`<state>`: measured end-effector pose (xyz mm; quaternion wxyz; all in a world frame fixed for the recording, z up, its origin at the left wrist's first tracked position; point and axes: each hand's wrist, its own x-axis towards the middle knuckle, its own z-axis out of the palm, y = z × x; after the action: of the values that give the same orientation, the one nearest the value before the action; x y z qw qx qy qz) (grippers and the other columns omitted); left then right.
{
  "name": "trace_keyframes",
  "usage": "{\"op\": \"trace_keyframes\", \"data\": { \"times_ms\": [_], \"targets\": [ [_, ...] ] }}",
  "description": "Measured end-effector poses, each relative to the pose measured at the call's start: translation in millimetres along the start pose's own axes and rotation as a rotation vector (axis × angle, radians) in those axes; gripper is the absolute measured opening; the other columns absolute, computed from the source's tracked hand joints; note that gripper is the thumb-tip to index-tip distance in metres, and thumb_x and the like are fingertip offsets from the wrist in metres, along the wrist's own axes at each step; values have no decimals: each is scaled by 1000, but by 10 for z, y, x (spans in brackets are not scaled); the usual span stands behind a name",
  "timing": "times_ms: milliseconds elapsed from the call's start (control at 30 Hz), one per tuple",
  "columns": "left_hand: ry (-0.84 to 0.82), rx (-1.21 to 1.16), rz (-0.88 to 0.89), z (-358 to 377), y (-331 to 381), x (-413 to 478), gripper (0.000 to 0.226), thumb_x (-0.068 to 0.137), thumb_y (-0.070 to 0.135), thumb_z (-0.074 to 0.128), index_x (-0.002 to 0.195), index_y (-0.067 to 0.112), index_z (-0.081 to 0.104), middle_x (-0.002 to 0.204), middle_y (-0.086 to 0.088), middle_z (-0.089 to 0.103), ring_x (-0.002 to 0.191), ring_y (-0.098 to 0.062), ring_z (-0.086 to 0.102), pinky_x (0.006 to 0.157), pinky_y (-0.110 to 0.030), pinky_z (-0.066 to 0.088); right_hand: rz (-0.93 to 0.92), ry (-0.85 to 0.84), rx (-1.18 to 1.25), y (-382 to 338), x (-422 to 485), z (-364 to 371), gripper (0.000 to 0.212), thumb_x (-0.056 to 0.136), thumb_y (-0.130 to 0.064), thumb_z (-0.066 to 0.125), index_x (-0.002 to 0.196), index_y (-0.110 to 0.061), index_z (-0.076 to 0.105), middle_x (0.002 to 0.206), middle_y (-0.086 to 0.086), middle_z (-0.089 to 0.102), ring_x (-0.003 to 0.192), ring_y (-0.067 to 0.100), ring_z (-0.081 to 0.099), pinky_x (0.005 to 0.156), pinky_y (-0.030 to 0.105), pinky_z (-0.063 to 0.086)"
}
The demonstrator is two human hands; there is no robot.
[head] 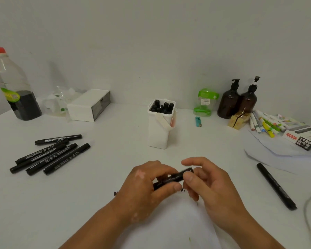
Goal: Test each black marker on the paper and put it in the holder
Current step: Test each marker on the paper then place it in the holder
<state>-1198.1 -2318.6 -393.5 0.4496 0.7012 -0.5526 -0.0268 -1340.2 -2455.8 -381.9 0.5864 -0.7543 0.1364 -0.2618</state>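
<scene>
Two hands meet low over the paper (pixel 169 229) at the near side of the table (pixel 115 132). The left hand (pixel 147 187) curls round the barrel of a black marker (pixel 172 177), fingers and thumb closed on it. The right hand (pixel 210 184) pinches the marker's far end, which looks like its cap (pixel 188 171), between thumb and forefinger.

The marker hangs just above the sheet. Its long axis runs from near-left to far-right, close to level, and the pinched end points right and a little away from the person. The other end is hidden under the left fingers.

Whether the cap is coming off or going on, I cannot tell. If it is coming off, a hard pull may free it with a jerk and smear the tip on a finger. If it is going on, a half-seated cap could work loose later. A scribble (pixel 116 193) shows beside the left wrist.

Beyond the hands, the holder (pixel 160 133) stands well apart and looks crowded, so a slanted drop may catch on the ones inside. A pile (pixel 48 155) of five lies far left, and a lone marker (pixel 275 186) lies to the right.
</scene>
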Motion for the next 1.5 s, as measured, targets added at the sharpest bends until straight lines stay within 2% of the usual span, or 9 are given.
{"op": "trace_keyframes", "data": {
  "times_ms": [167,300,433,500,667,900,1267,1400,1500],
  "targets": [
    [42,-17,-61,-73,-61,21,18,85,51,69,94,36,72,80,16,63,79,-8,59,69,-14,44,-117,123,-293,-180,120,-126,12,91,-24,74,91,-36,74,73,-2,71,63,15,63,62,34,56],
    [195,-62,-220,-169,-179,51,4,85,36,74,81,35,72,73,14,66,73,-6,60,65,-15,47,-239,296,-300,-627,487,-366,7,90,-28,72,89,-35,72,70,-1,72,59,11,63,57,25,55],
    [285,-85,-325,-219,-278,91,12,87,28,73,75,31,72,64,17,63,57,-3,55,58,-11,44,-358,462,-400,-1063,1005,-467,13,84,-32,72,91,-24,63,68,11,70,67,34,65,72,49,60],
    [294,-74,-332,-210,-309,110,13,87,27,72,74,31,71,61,16,61,54,-3,53,57,-11,43,-402,486,-508,-1214,1275,-460,14,87,-36,73,90,-28,62,68,4,71,68,20,67,74,38,58],
    [277,-24,-287,-168,-333,111,16,85,23,72,72,30,69,57,11,58,52,-6,50,55,-9,39,-398,398,-805,-1296,1852,-330,13,91,-36,71,97,-28,64,64,-14,65,67,-5,62,60,3,35],
    [277,-16,-279,-172,-359,110,14,86,23,71,73,29,69,56,9,59,52,-7,51,56,-10,40,-286,237,-1060,-954,2262,-217,22,94,-34,63,112,-21,61,96,5,73,98,29,62,86,42,55],
    [288,-24,-293,-165,-376,124,14,86,24,71,73,30,69,57,9,60,52,-6,51,57,-10,40,-142,81,-1273,-627,2456,41,14,87,-26,70,88,-29,56,103,1,69,89,22,54,69,32,44],
    [287,-23,-294,-167,-381,121,13,86,25,70,74,30,70,58,7,61,51,-5,51,56,-10,40,-75,68,-1301,-550,2436,61,3,88,-24,68,88,-23,70,98,4,71,90,26,65,68,32,52],
    [292,-34,-300,-168,-377,122,14,86,24,71,72,30,69,56,10,59,50,-5,50,56,-10,40,-62,56,-1331,-534,2417,66,16,91,-20,61,96,-19,77,96,5,73,90,27,67,72,35,58]
  ]
}}
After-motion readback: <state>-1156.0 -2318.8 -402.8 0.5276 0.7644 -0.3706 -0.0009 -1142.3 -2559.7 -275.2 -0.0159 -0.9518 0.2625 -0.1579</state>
